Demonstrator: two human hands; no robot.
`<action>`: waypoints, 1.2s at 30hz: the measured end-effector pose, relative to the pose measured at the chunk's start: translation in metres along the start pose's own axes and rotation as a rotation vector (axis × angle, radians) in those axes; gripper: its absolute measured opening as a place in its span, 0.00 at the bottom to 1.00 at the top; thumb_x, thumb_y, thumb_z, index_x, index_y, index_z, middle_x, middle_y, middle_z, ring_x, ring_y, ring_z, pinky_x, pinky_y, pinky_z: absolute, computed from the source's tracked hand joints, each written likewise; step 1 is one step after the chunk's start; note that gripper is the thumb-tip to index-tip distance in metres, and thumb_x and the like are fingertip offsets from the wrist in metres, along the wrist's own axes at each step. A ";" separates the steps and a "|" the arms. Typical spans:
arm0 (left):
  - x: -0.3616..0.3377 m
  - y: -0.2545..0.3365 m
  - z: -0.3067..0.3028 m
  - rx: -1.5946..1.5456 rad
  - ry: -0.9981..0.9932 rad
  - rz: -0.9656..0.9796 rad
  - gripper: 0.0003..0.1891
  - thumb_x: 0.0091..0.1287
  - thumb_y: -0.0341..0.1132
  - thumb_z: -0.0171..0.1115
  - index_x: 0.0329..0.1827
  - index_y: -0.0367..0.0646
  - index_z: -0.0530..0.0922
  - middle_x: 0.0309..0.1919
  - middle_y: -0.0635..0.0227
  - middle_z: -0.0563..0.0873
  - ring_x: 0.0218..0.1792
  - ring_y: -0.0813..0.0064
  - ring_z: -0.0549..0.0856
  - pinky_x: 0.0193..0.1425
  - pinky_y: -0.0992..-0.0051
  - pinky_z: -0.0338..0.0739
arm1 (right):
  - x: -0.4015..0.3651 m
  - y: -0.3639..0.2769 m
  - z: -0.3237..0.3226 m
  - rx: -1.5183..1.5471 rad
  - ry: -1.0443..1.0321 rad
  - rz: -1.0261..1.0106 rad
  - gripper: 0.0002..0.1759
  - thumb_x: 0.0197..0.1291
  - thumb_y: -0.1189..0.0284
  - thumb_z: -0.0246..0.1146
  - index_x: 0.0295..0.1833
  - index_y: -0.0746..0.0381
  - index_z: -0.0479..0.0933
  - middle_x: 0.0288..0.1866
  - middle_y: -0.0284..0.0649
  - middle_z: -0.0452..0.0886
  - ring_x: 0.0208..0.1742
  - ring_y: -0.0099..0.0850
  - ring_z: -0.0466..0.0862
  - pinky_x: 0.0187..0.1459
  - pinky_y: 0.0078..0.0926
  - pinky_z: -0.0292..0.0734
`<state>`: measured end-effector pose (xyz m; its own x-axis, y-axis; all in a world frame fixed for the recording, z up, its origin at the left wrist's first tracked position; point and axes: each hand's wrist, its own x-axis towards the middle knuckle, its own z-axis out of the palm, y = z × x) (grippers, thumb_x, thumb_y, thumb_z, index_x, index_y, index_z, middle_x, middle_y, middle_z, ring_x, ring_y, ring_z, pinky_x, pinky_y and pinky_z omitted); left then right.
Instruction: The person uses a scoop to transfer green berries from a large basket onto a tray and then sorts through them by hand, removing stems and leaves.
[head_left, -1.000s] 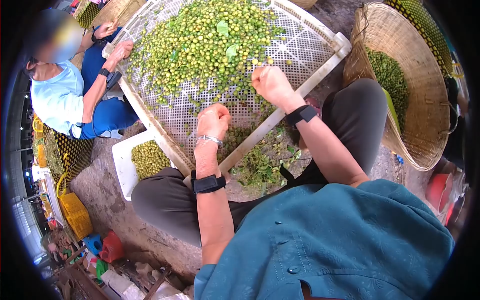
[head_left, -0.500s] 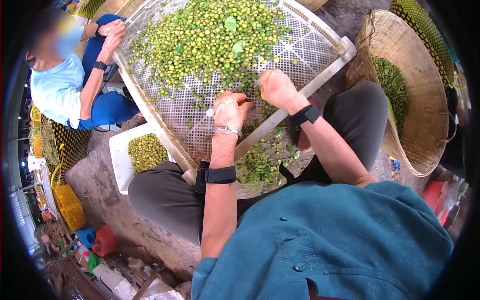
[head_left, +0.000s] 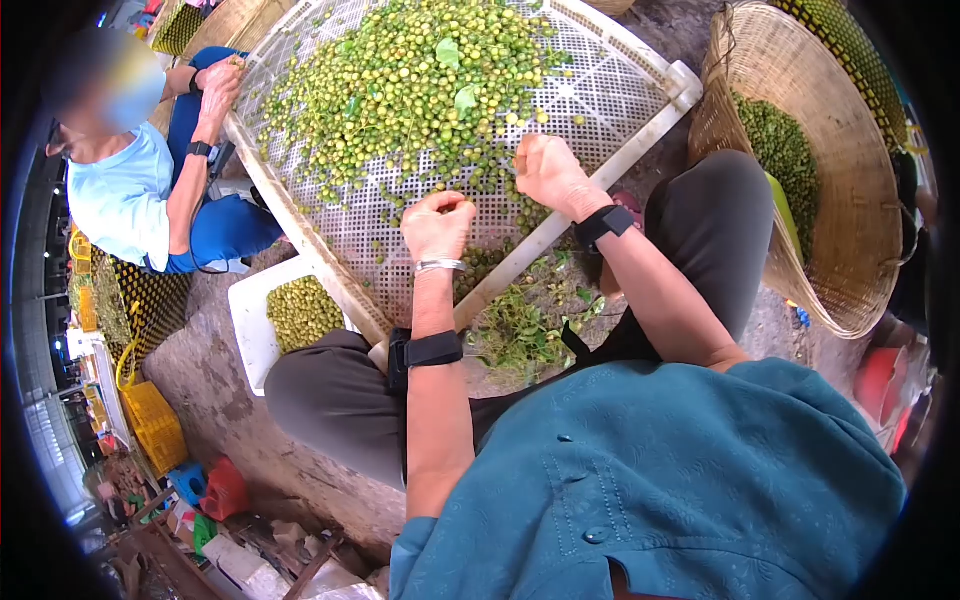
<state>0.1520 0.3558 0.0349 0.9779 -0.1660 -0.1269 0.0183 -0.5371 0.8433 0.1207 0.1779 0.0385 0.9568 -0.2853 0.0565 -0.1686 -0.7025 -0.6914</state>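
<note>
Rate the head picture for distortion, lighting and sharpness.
Head view: strong fisheye with black corners, bowing the tray rim and the woven basket; even daylight, soft shadows, no glare; left hand, right hand and green fruit are sharp.

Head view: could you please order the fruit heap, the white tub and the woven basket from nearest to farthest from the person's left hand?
1. The fruit heap, on the tray just beyond the left hand.
2. The white tub, on the ground to its left.
3. The woven basket, far right.
</note>
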 end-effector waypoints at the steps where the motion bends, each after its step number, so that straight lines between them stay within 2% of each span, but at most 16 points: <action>1: -0.001 0.003 -0.005 -0.331 -0.061 -0.134 0.12 0.51 0.33 0.61 0.35 0.34 0.79 0.24 0.63 0.82 0.24 0.72 0.82 0.29 0.79 0.78 | 0.001 0.000 0.001 0.128 -0.012 0.011 0.06 0.46 0.73 0.59 0.27 0.67 0.76 0.28 0.53 0.79 0.33 0.47 0.81 0.36 0.35 0.77; 3: -0.002 0.009 -0.020 -0.975 -0.199 -0.396 0.10 0.56 0.31 0.58 0.36 0.33 0.75 0.29 0.61 0.80 0.25 0.73 0.78 0.25 0.78 0.76 | 0.004 0.001 0.002 0.262 -0.015 0.019 0.06 0.48 0.74 0.59 0.27 0.67 0.75 0.27 0.50 0.80 0.31 0.43 0.82 0.32 0.32 0.77; 4: -0.006 0.013 -0.025 -1.173 -0.273 -0.375 0.08 0.58 0.33 0.57 0.33 0.36 0.74 0.29 0.62 0.78 0.24 0.75 0.74 0.23 0.81 0.71 | 0.001 -0.014 -0.012 0.573 -0.164 0.165 0.05 0.53 0.74 0.58 0.30 0.65 0.75 0.26 0.43 0.78 0.27 0.32 0.80 0.27 0.24 0.74; 5: -0.007 0.019 -0.029 -1.265 -0.286 -0.420 0.07 0.59 0.33 0.57 0.32 0.38 0.73 0.28 0.64 0.77 0.23 0.77 0.72 0.22 0.82 0.68 | -0.003 -0.024 -0.018 0.883 -0.319 0.311 0.05 0.58 0.74 0.56 0.32 0.64 0.75 0.24 0.35 0.77 0.24 0.21 0.78 0.23 0.15 0.70; 6: -0.007 0.024 -0.032 -1.357 -0.298 -0.467 0.06 0.61 0.34 0.57 0.32 0.40 0.73 0.26 0.66 0.75 0.22 0.78 0.71 0.21 0.82 0.65 | -0.003 -0.027 -0.013 1.003 -0.320 0.278 0.05 0.59 0.73 0.57 0.33 0.62 0.75 0.24 0.31 0.76 0.24 0.17 0.76 0.21 0.12 0.67; 8: -0.005 0.022 -0.035 -1.402 -0.349 -0.443 0.06 0.62 0.34 0.57 0.31 0.42 0.72 0.25 0.68 0.73 0.21 0.80 0.70 0.20 0.83 0.63 | -0.005 -0.037 -0.016 1.171 -0.349 0.320 0.05 0.59 0.73 0.58 0.33 0.62 0.75 0.24 0.31 0.76 0.24 0.17 0.76 0.21 0.12 0.67; 13: -0.007 0.019 -0.037 -1.421 -0.473 -0.409 0.07 0.63 0.35 0.59 0.30 0.44 0.72 0.23 0.73 0.71 0.21 0.85 0.68 0.20 0.86 0.61 | -0.005 -0.040 -0.029 1.034 -0.392 0.198 0.04 0.58 0.73 0.59 0.34 0.63 0.75 0.24 0.32 0.77 0.24 0.17 0.76 0.21 0.13 0.68; 16: -0.010 0.016 -0.025 -1.317 -0.359 -0.407 0.07 0.63 0.36 0.59 0.32 0.44 0.73 0.24 0.73 0.72 0.22 0.85 0.69 0.22 0.86 0.63 | -0.008 -0.044 -0.023 1.061 -0.382 0.202 0.04 0.57 0.74 0.59 0.34 0.63 0.75 0.23 0.32 0.77 0.24 0.17 0.77 0.21 0.13 0.69; 18: -0.013 0.017 -0.024 -1.333 -0.443 -0.419 0.06 0.63 0.35 0.59 0.35 0.42 0.75 0.27 0.72 0.74 0.24 0.85 0.70 0.24 0.87 0.66 | -0.010 -0.047 -0.009 1.084 -0.239 0.236 0.03 0.56 0.75 0.59 0.34 0.63 0.75 0.23 0.32 0.77 0.24 0.16 0.77 0.21 0.13 0.68; 22: -0.008 0.005 -0.017 -1.345 -0.495 -0.364 0.07 0.62 0.32 0.60 0.41 0.39 0.78 0.29 0.67 0.80 0.25 0.80 0.76 0.26 0.82 0.73 | -0.011 -0.043 0.018 0.984 -0.248 0.011 0.04 0.59 0.74 0.58 0.35 0.63 0.74 0.25 0.29 0.77 0.25 0.15 0.75 0.22 0.13 0.69; 24: -0.009 0.002 -0.017 -1.299 -0.444 -0.331 0.09 0.62 0.30 0.59 0.44 0.38 0.78 0.29 0.65 0.81 0.25 0.78 0.78 0.27 0.81 0.76 | -0.011 -0.041 0.021 0.940 -0.243 0.028 0.04 0.60 0.74 0.57 0.35 0.64 0.74 0.26 0.31 0.78 0.26 0.16 0.77 0.23 0.13 0.71; 26: -0.009 0.001 -0.016 -1.347 -0.443 -0.336 0.11 0.61 0.27 0.58 0.47 0.38 0.77 0.30 0.63 0.82 0.25 0.76 0.80 0.27 0.80 0.79 | -0.009 -0.039 0.018 0.863 -0.329 0.137 0.05 0.55 0.75 0.58 0.31 0.67 0.75 0.26 0.36 0.78 0.27 0.21 0.77 0.32 0.21 0.75; 30: -0.015 -0.003 -0.007 -1.263 -0.336 -0.341 0.16 0.59 0.23 0.58 0.51 0.38 0.74 0.31 0.57 0.83 0.23 0.75 0.80 0.23 0.79 0.79 | -0.007 -0.036 0.010 0.554 -0.304 -0.021 0.05 0.50 0.78 0.55 0.28 0.68 0.74 0.27 0.45 0.80 0.28 0.31 0.82 0.32 0.27 0.76; 32: -0.020 0.000 -0.002 -1.058 -0.246 -0.315 0.17 0.61 0.23 0.54 0.54 0.40 0.72 0.37 0.57 0.81 0.26 0.76 0.77 0.25 0.79 0.75 | -0.007 -0.034 0.009 0.542 -0.346 -0.014 0.05 0.48 0.78 0.55 0.28 0.68 0.75 0.28 0.46 0.80 0.31 0.35 0.83 0.33 0.29 0.77; 34: -0.023 0.001 0.003 -1.123 -0.224 -0.304 0.17 0.59 0.22 0.56 0.52 0.40 0.73 0.35 0.58 0.82 0.24 0.76 0.77 0.23 0.80 0.75 | -0.007 -0.030 0.016 0.401 -0.324 -0.018 0.05 0.48 0.76 0.56 0.28 0.68 0.75 0.28 0.46 0.80 0.28 0.33 0.82 0.32 0.29 0.77; 36: -0.022 0.001 0.006 -1.022 -0.088 -0.259 0.16 0.55 0.19 0.57 0.47 0.39 0.75 0.28 0.57 0.83 0.19 0.76 0.80 0.17 0.79 0.77 | -0.007 -0.030 0.014 0.444 -0.372 0.034 0.06 0.47 0.76 0.56 0.28 0.68 0.75 0.27 0.46 0.80 0.26 0.32 0.82 0.31 0.28 0.76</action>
<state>0.1290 0.3540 0.0359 0.9012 -0.2275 -0.3689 0.4309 0.3800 0.8185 0.1225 0.2099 0.0484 0.9850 0.0023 -0.1726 -0.1620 -0.3335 -0.9287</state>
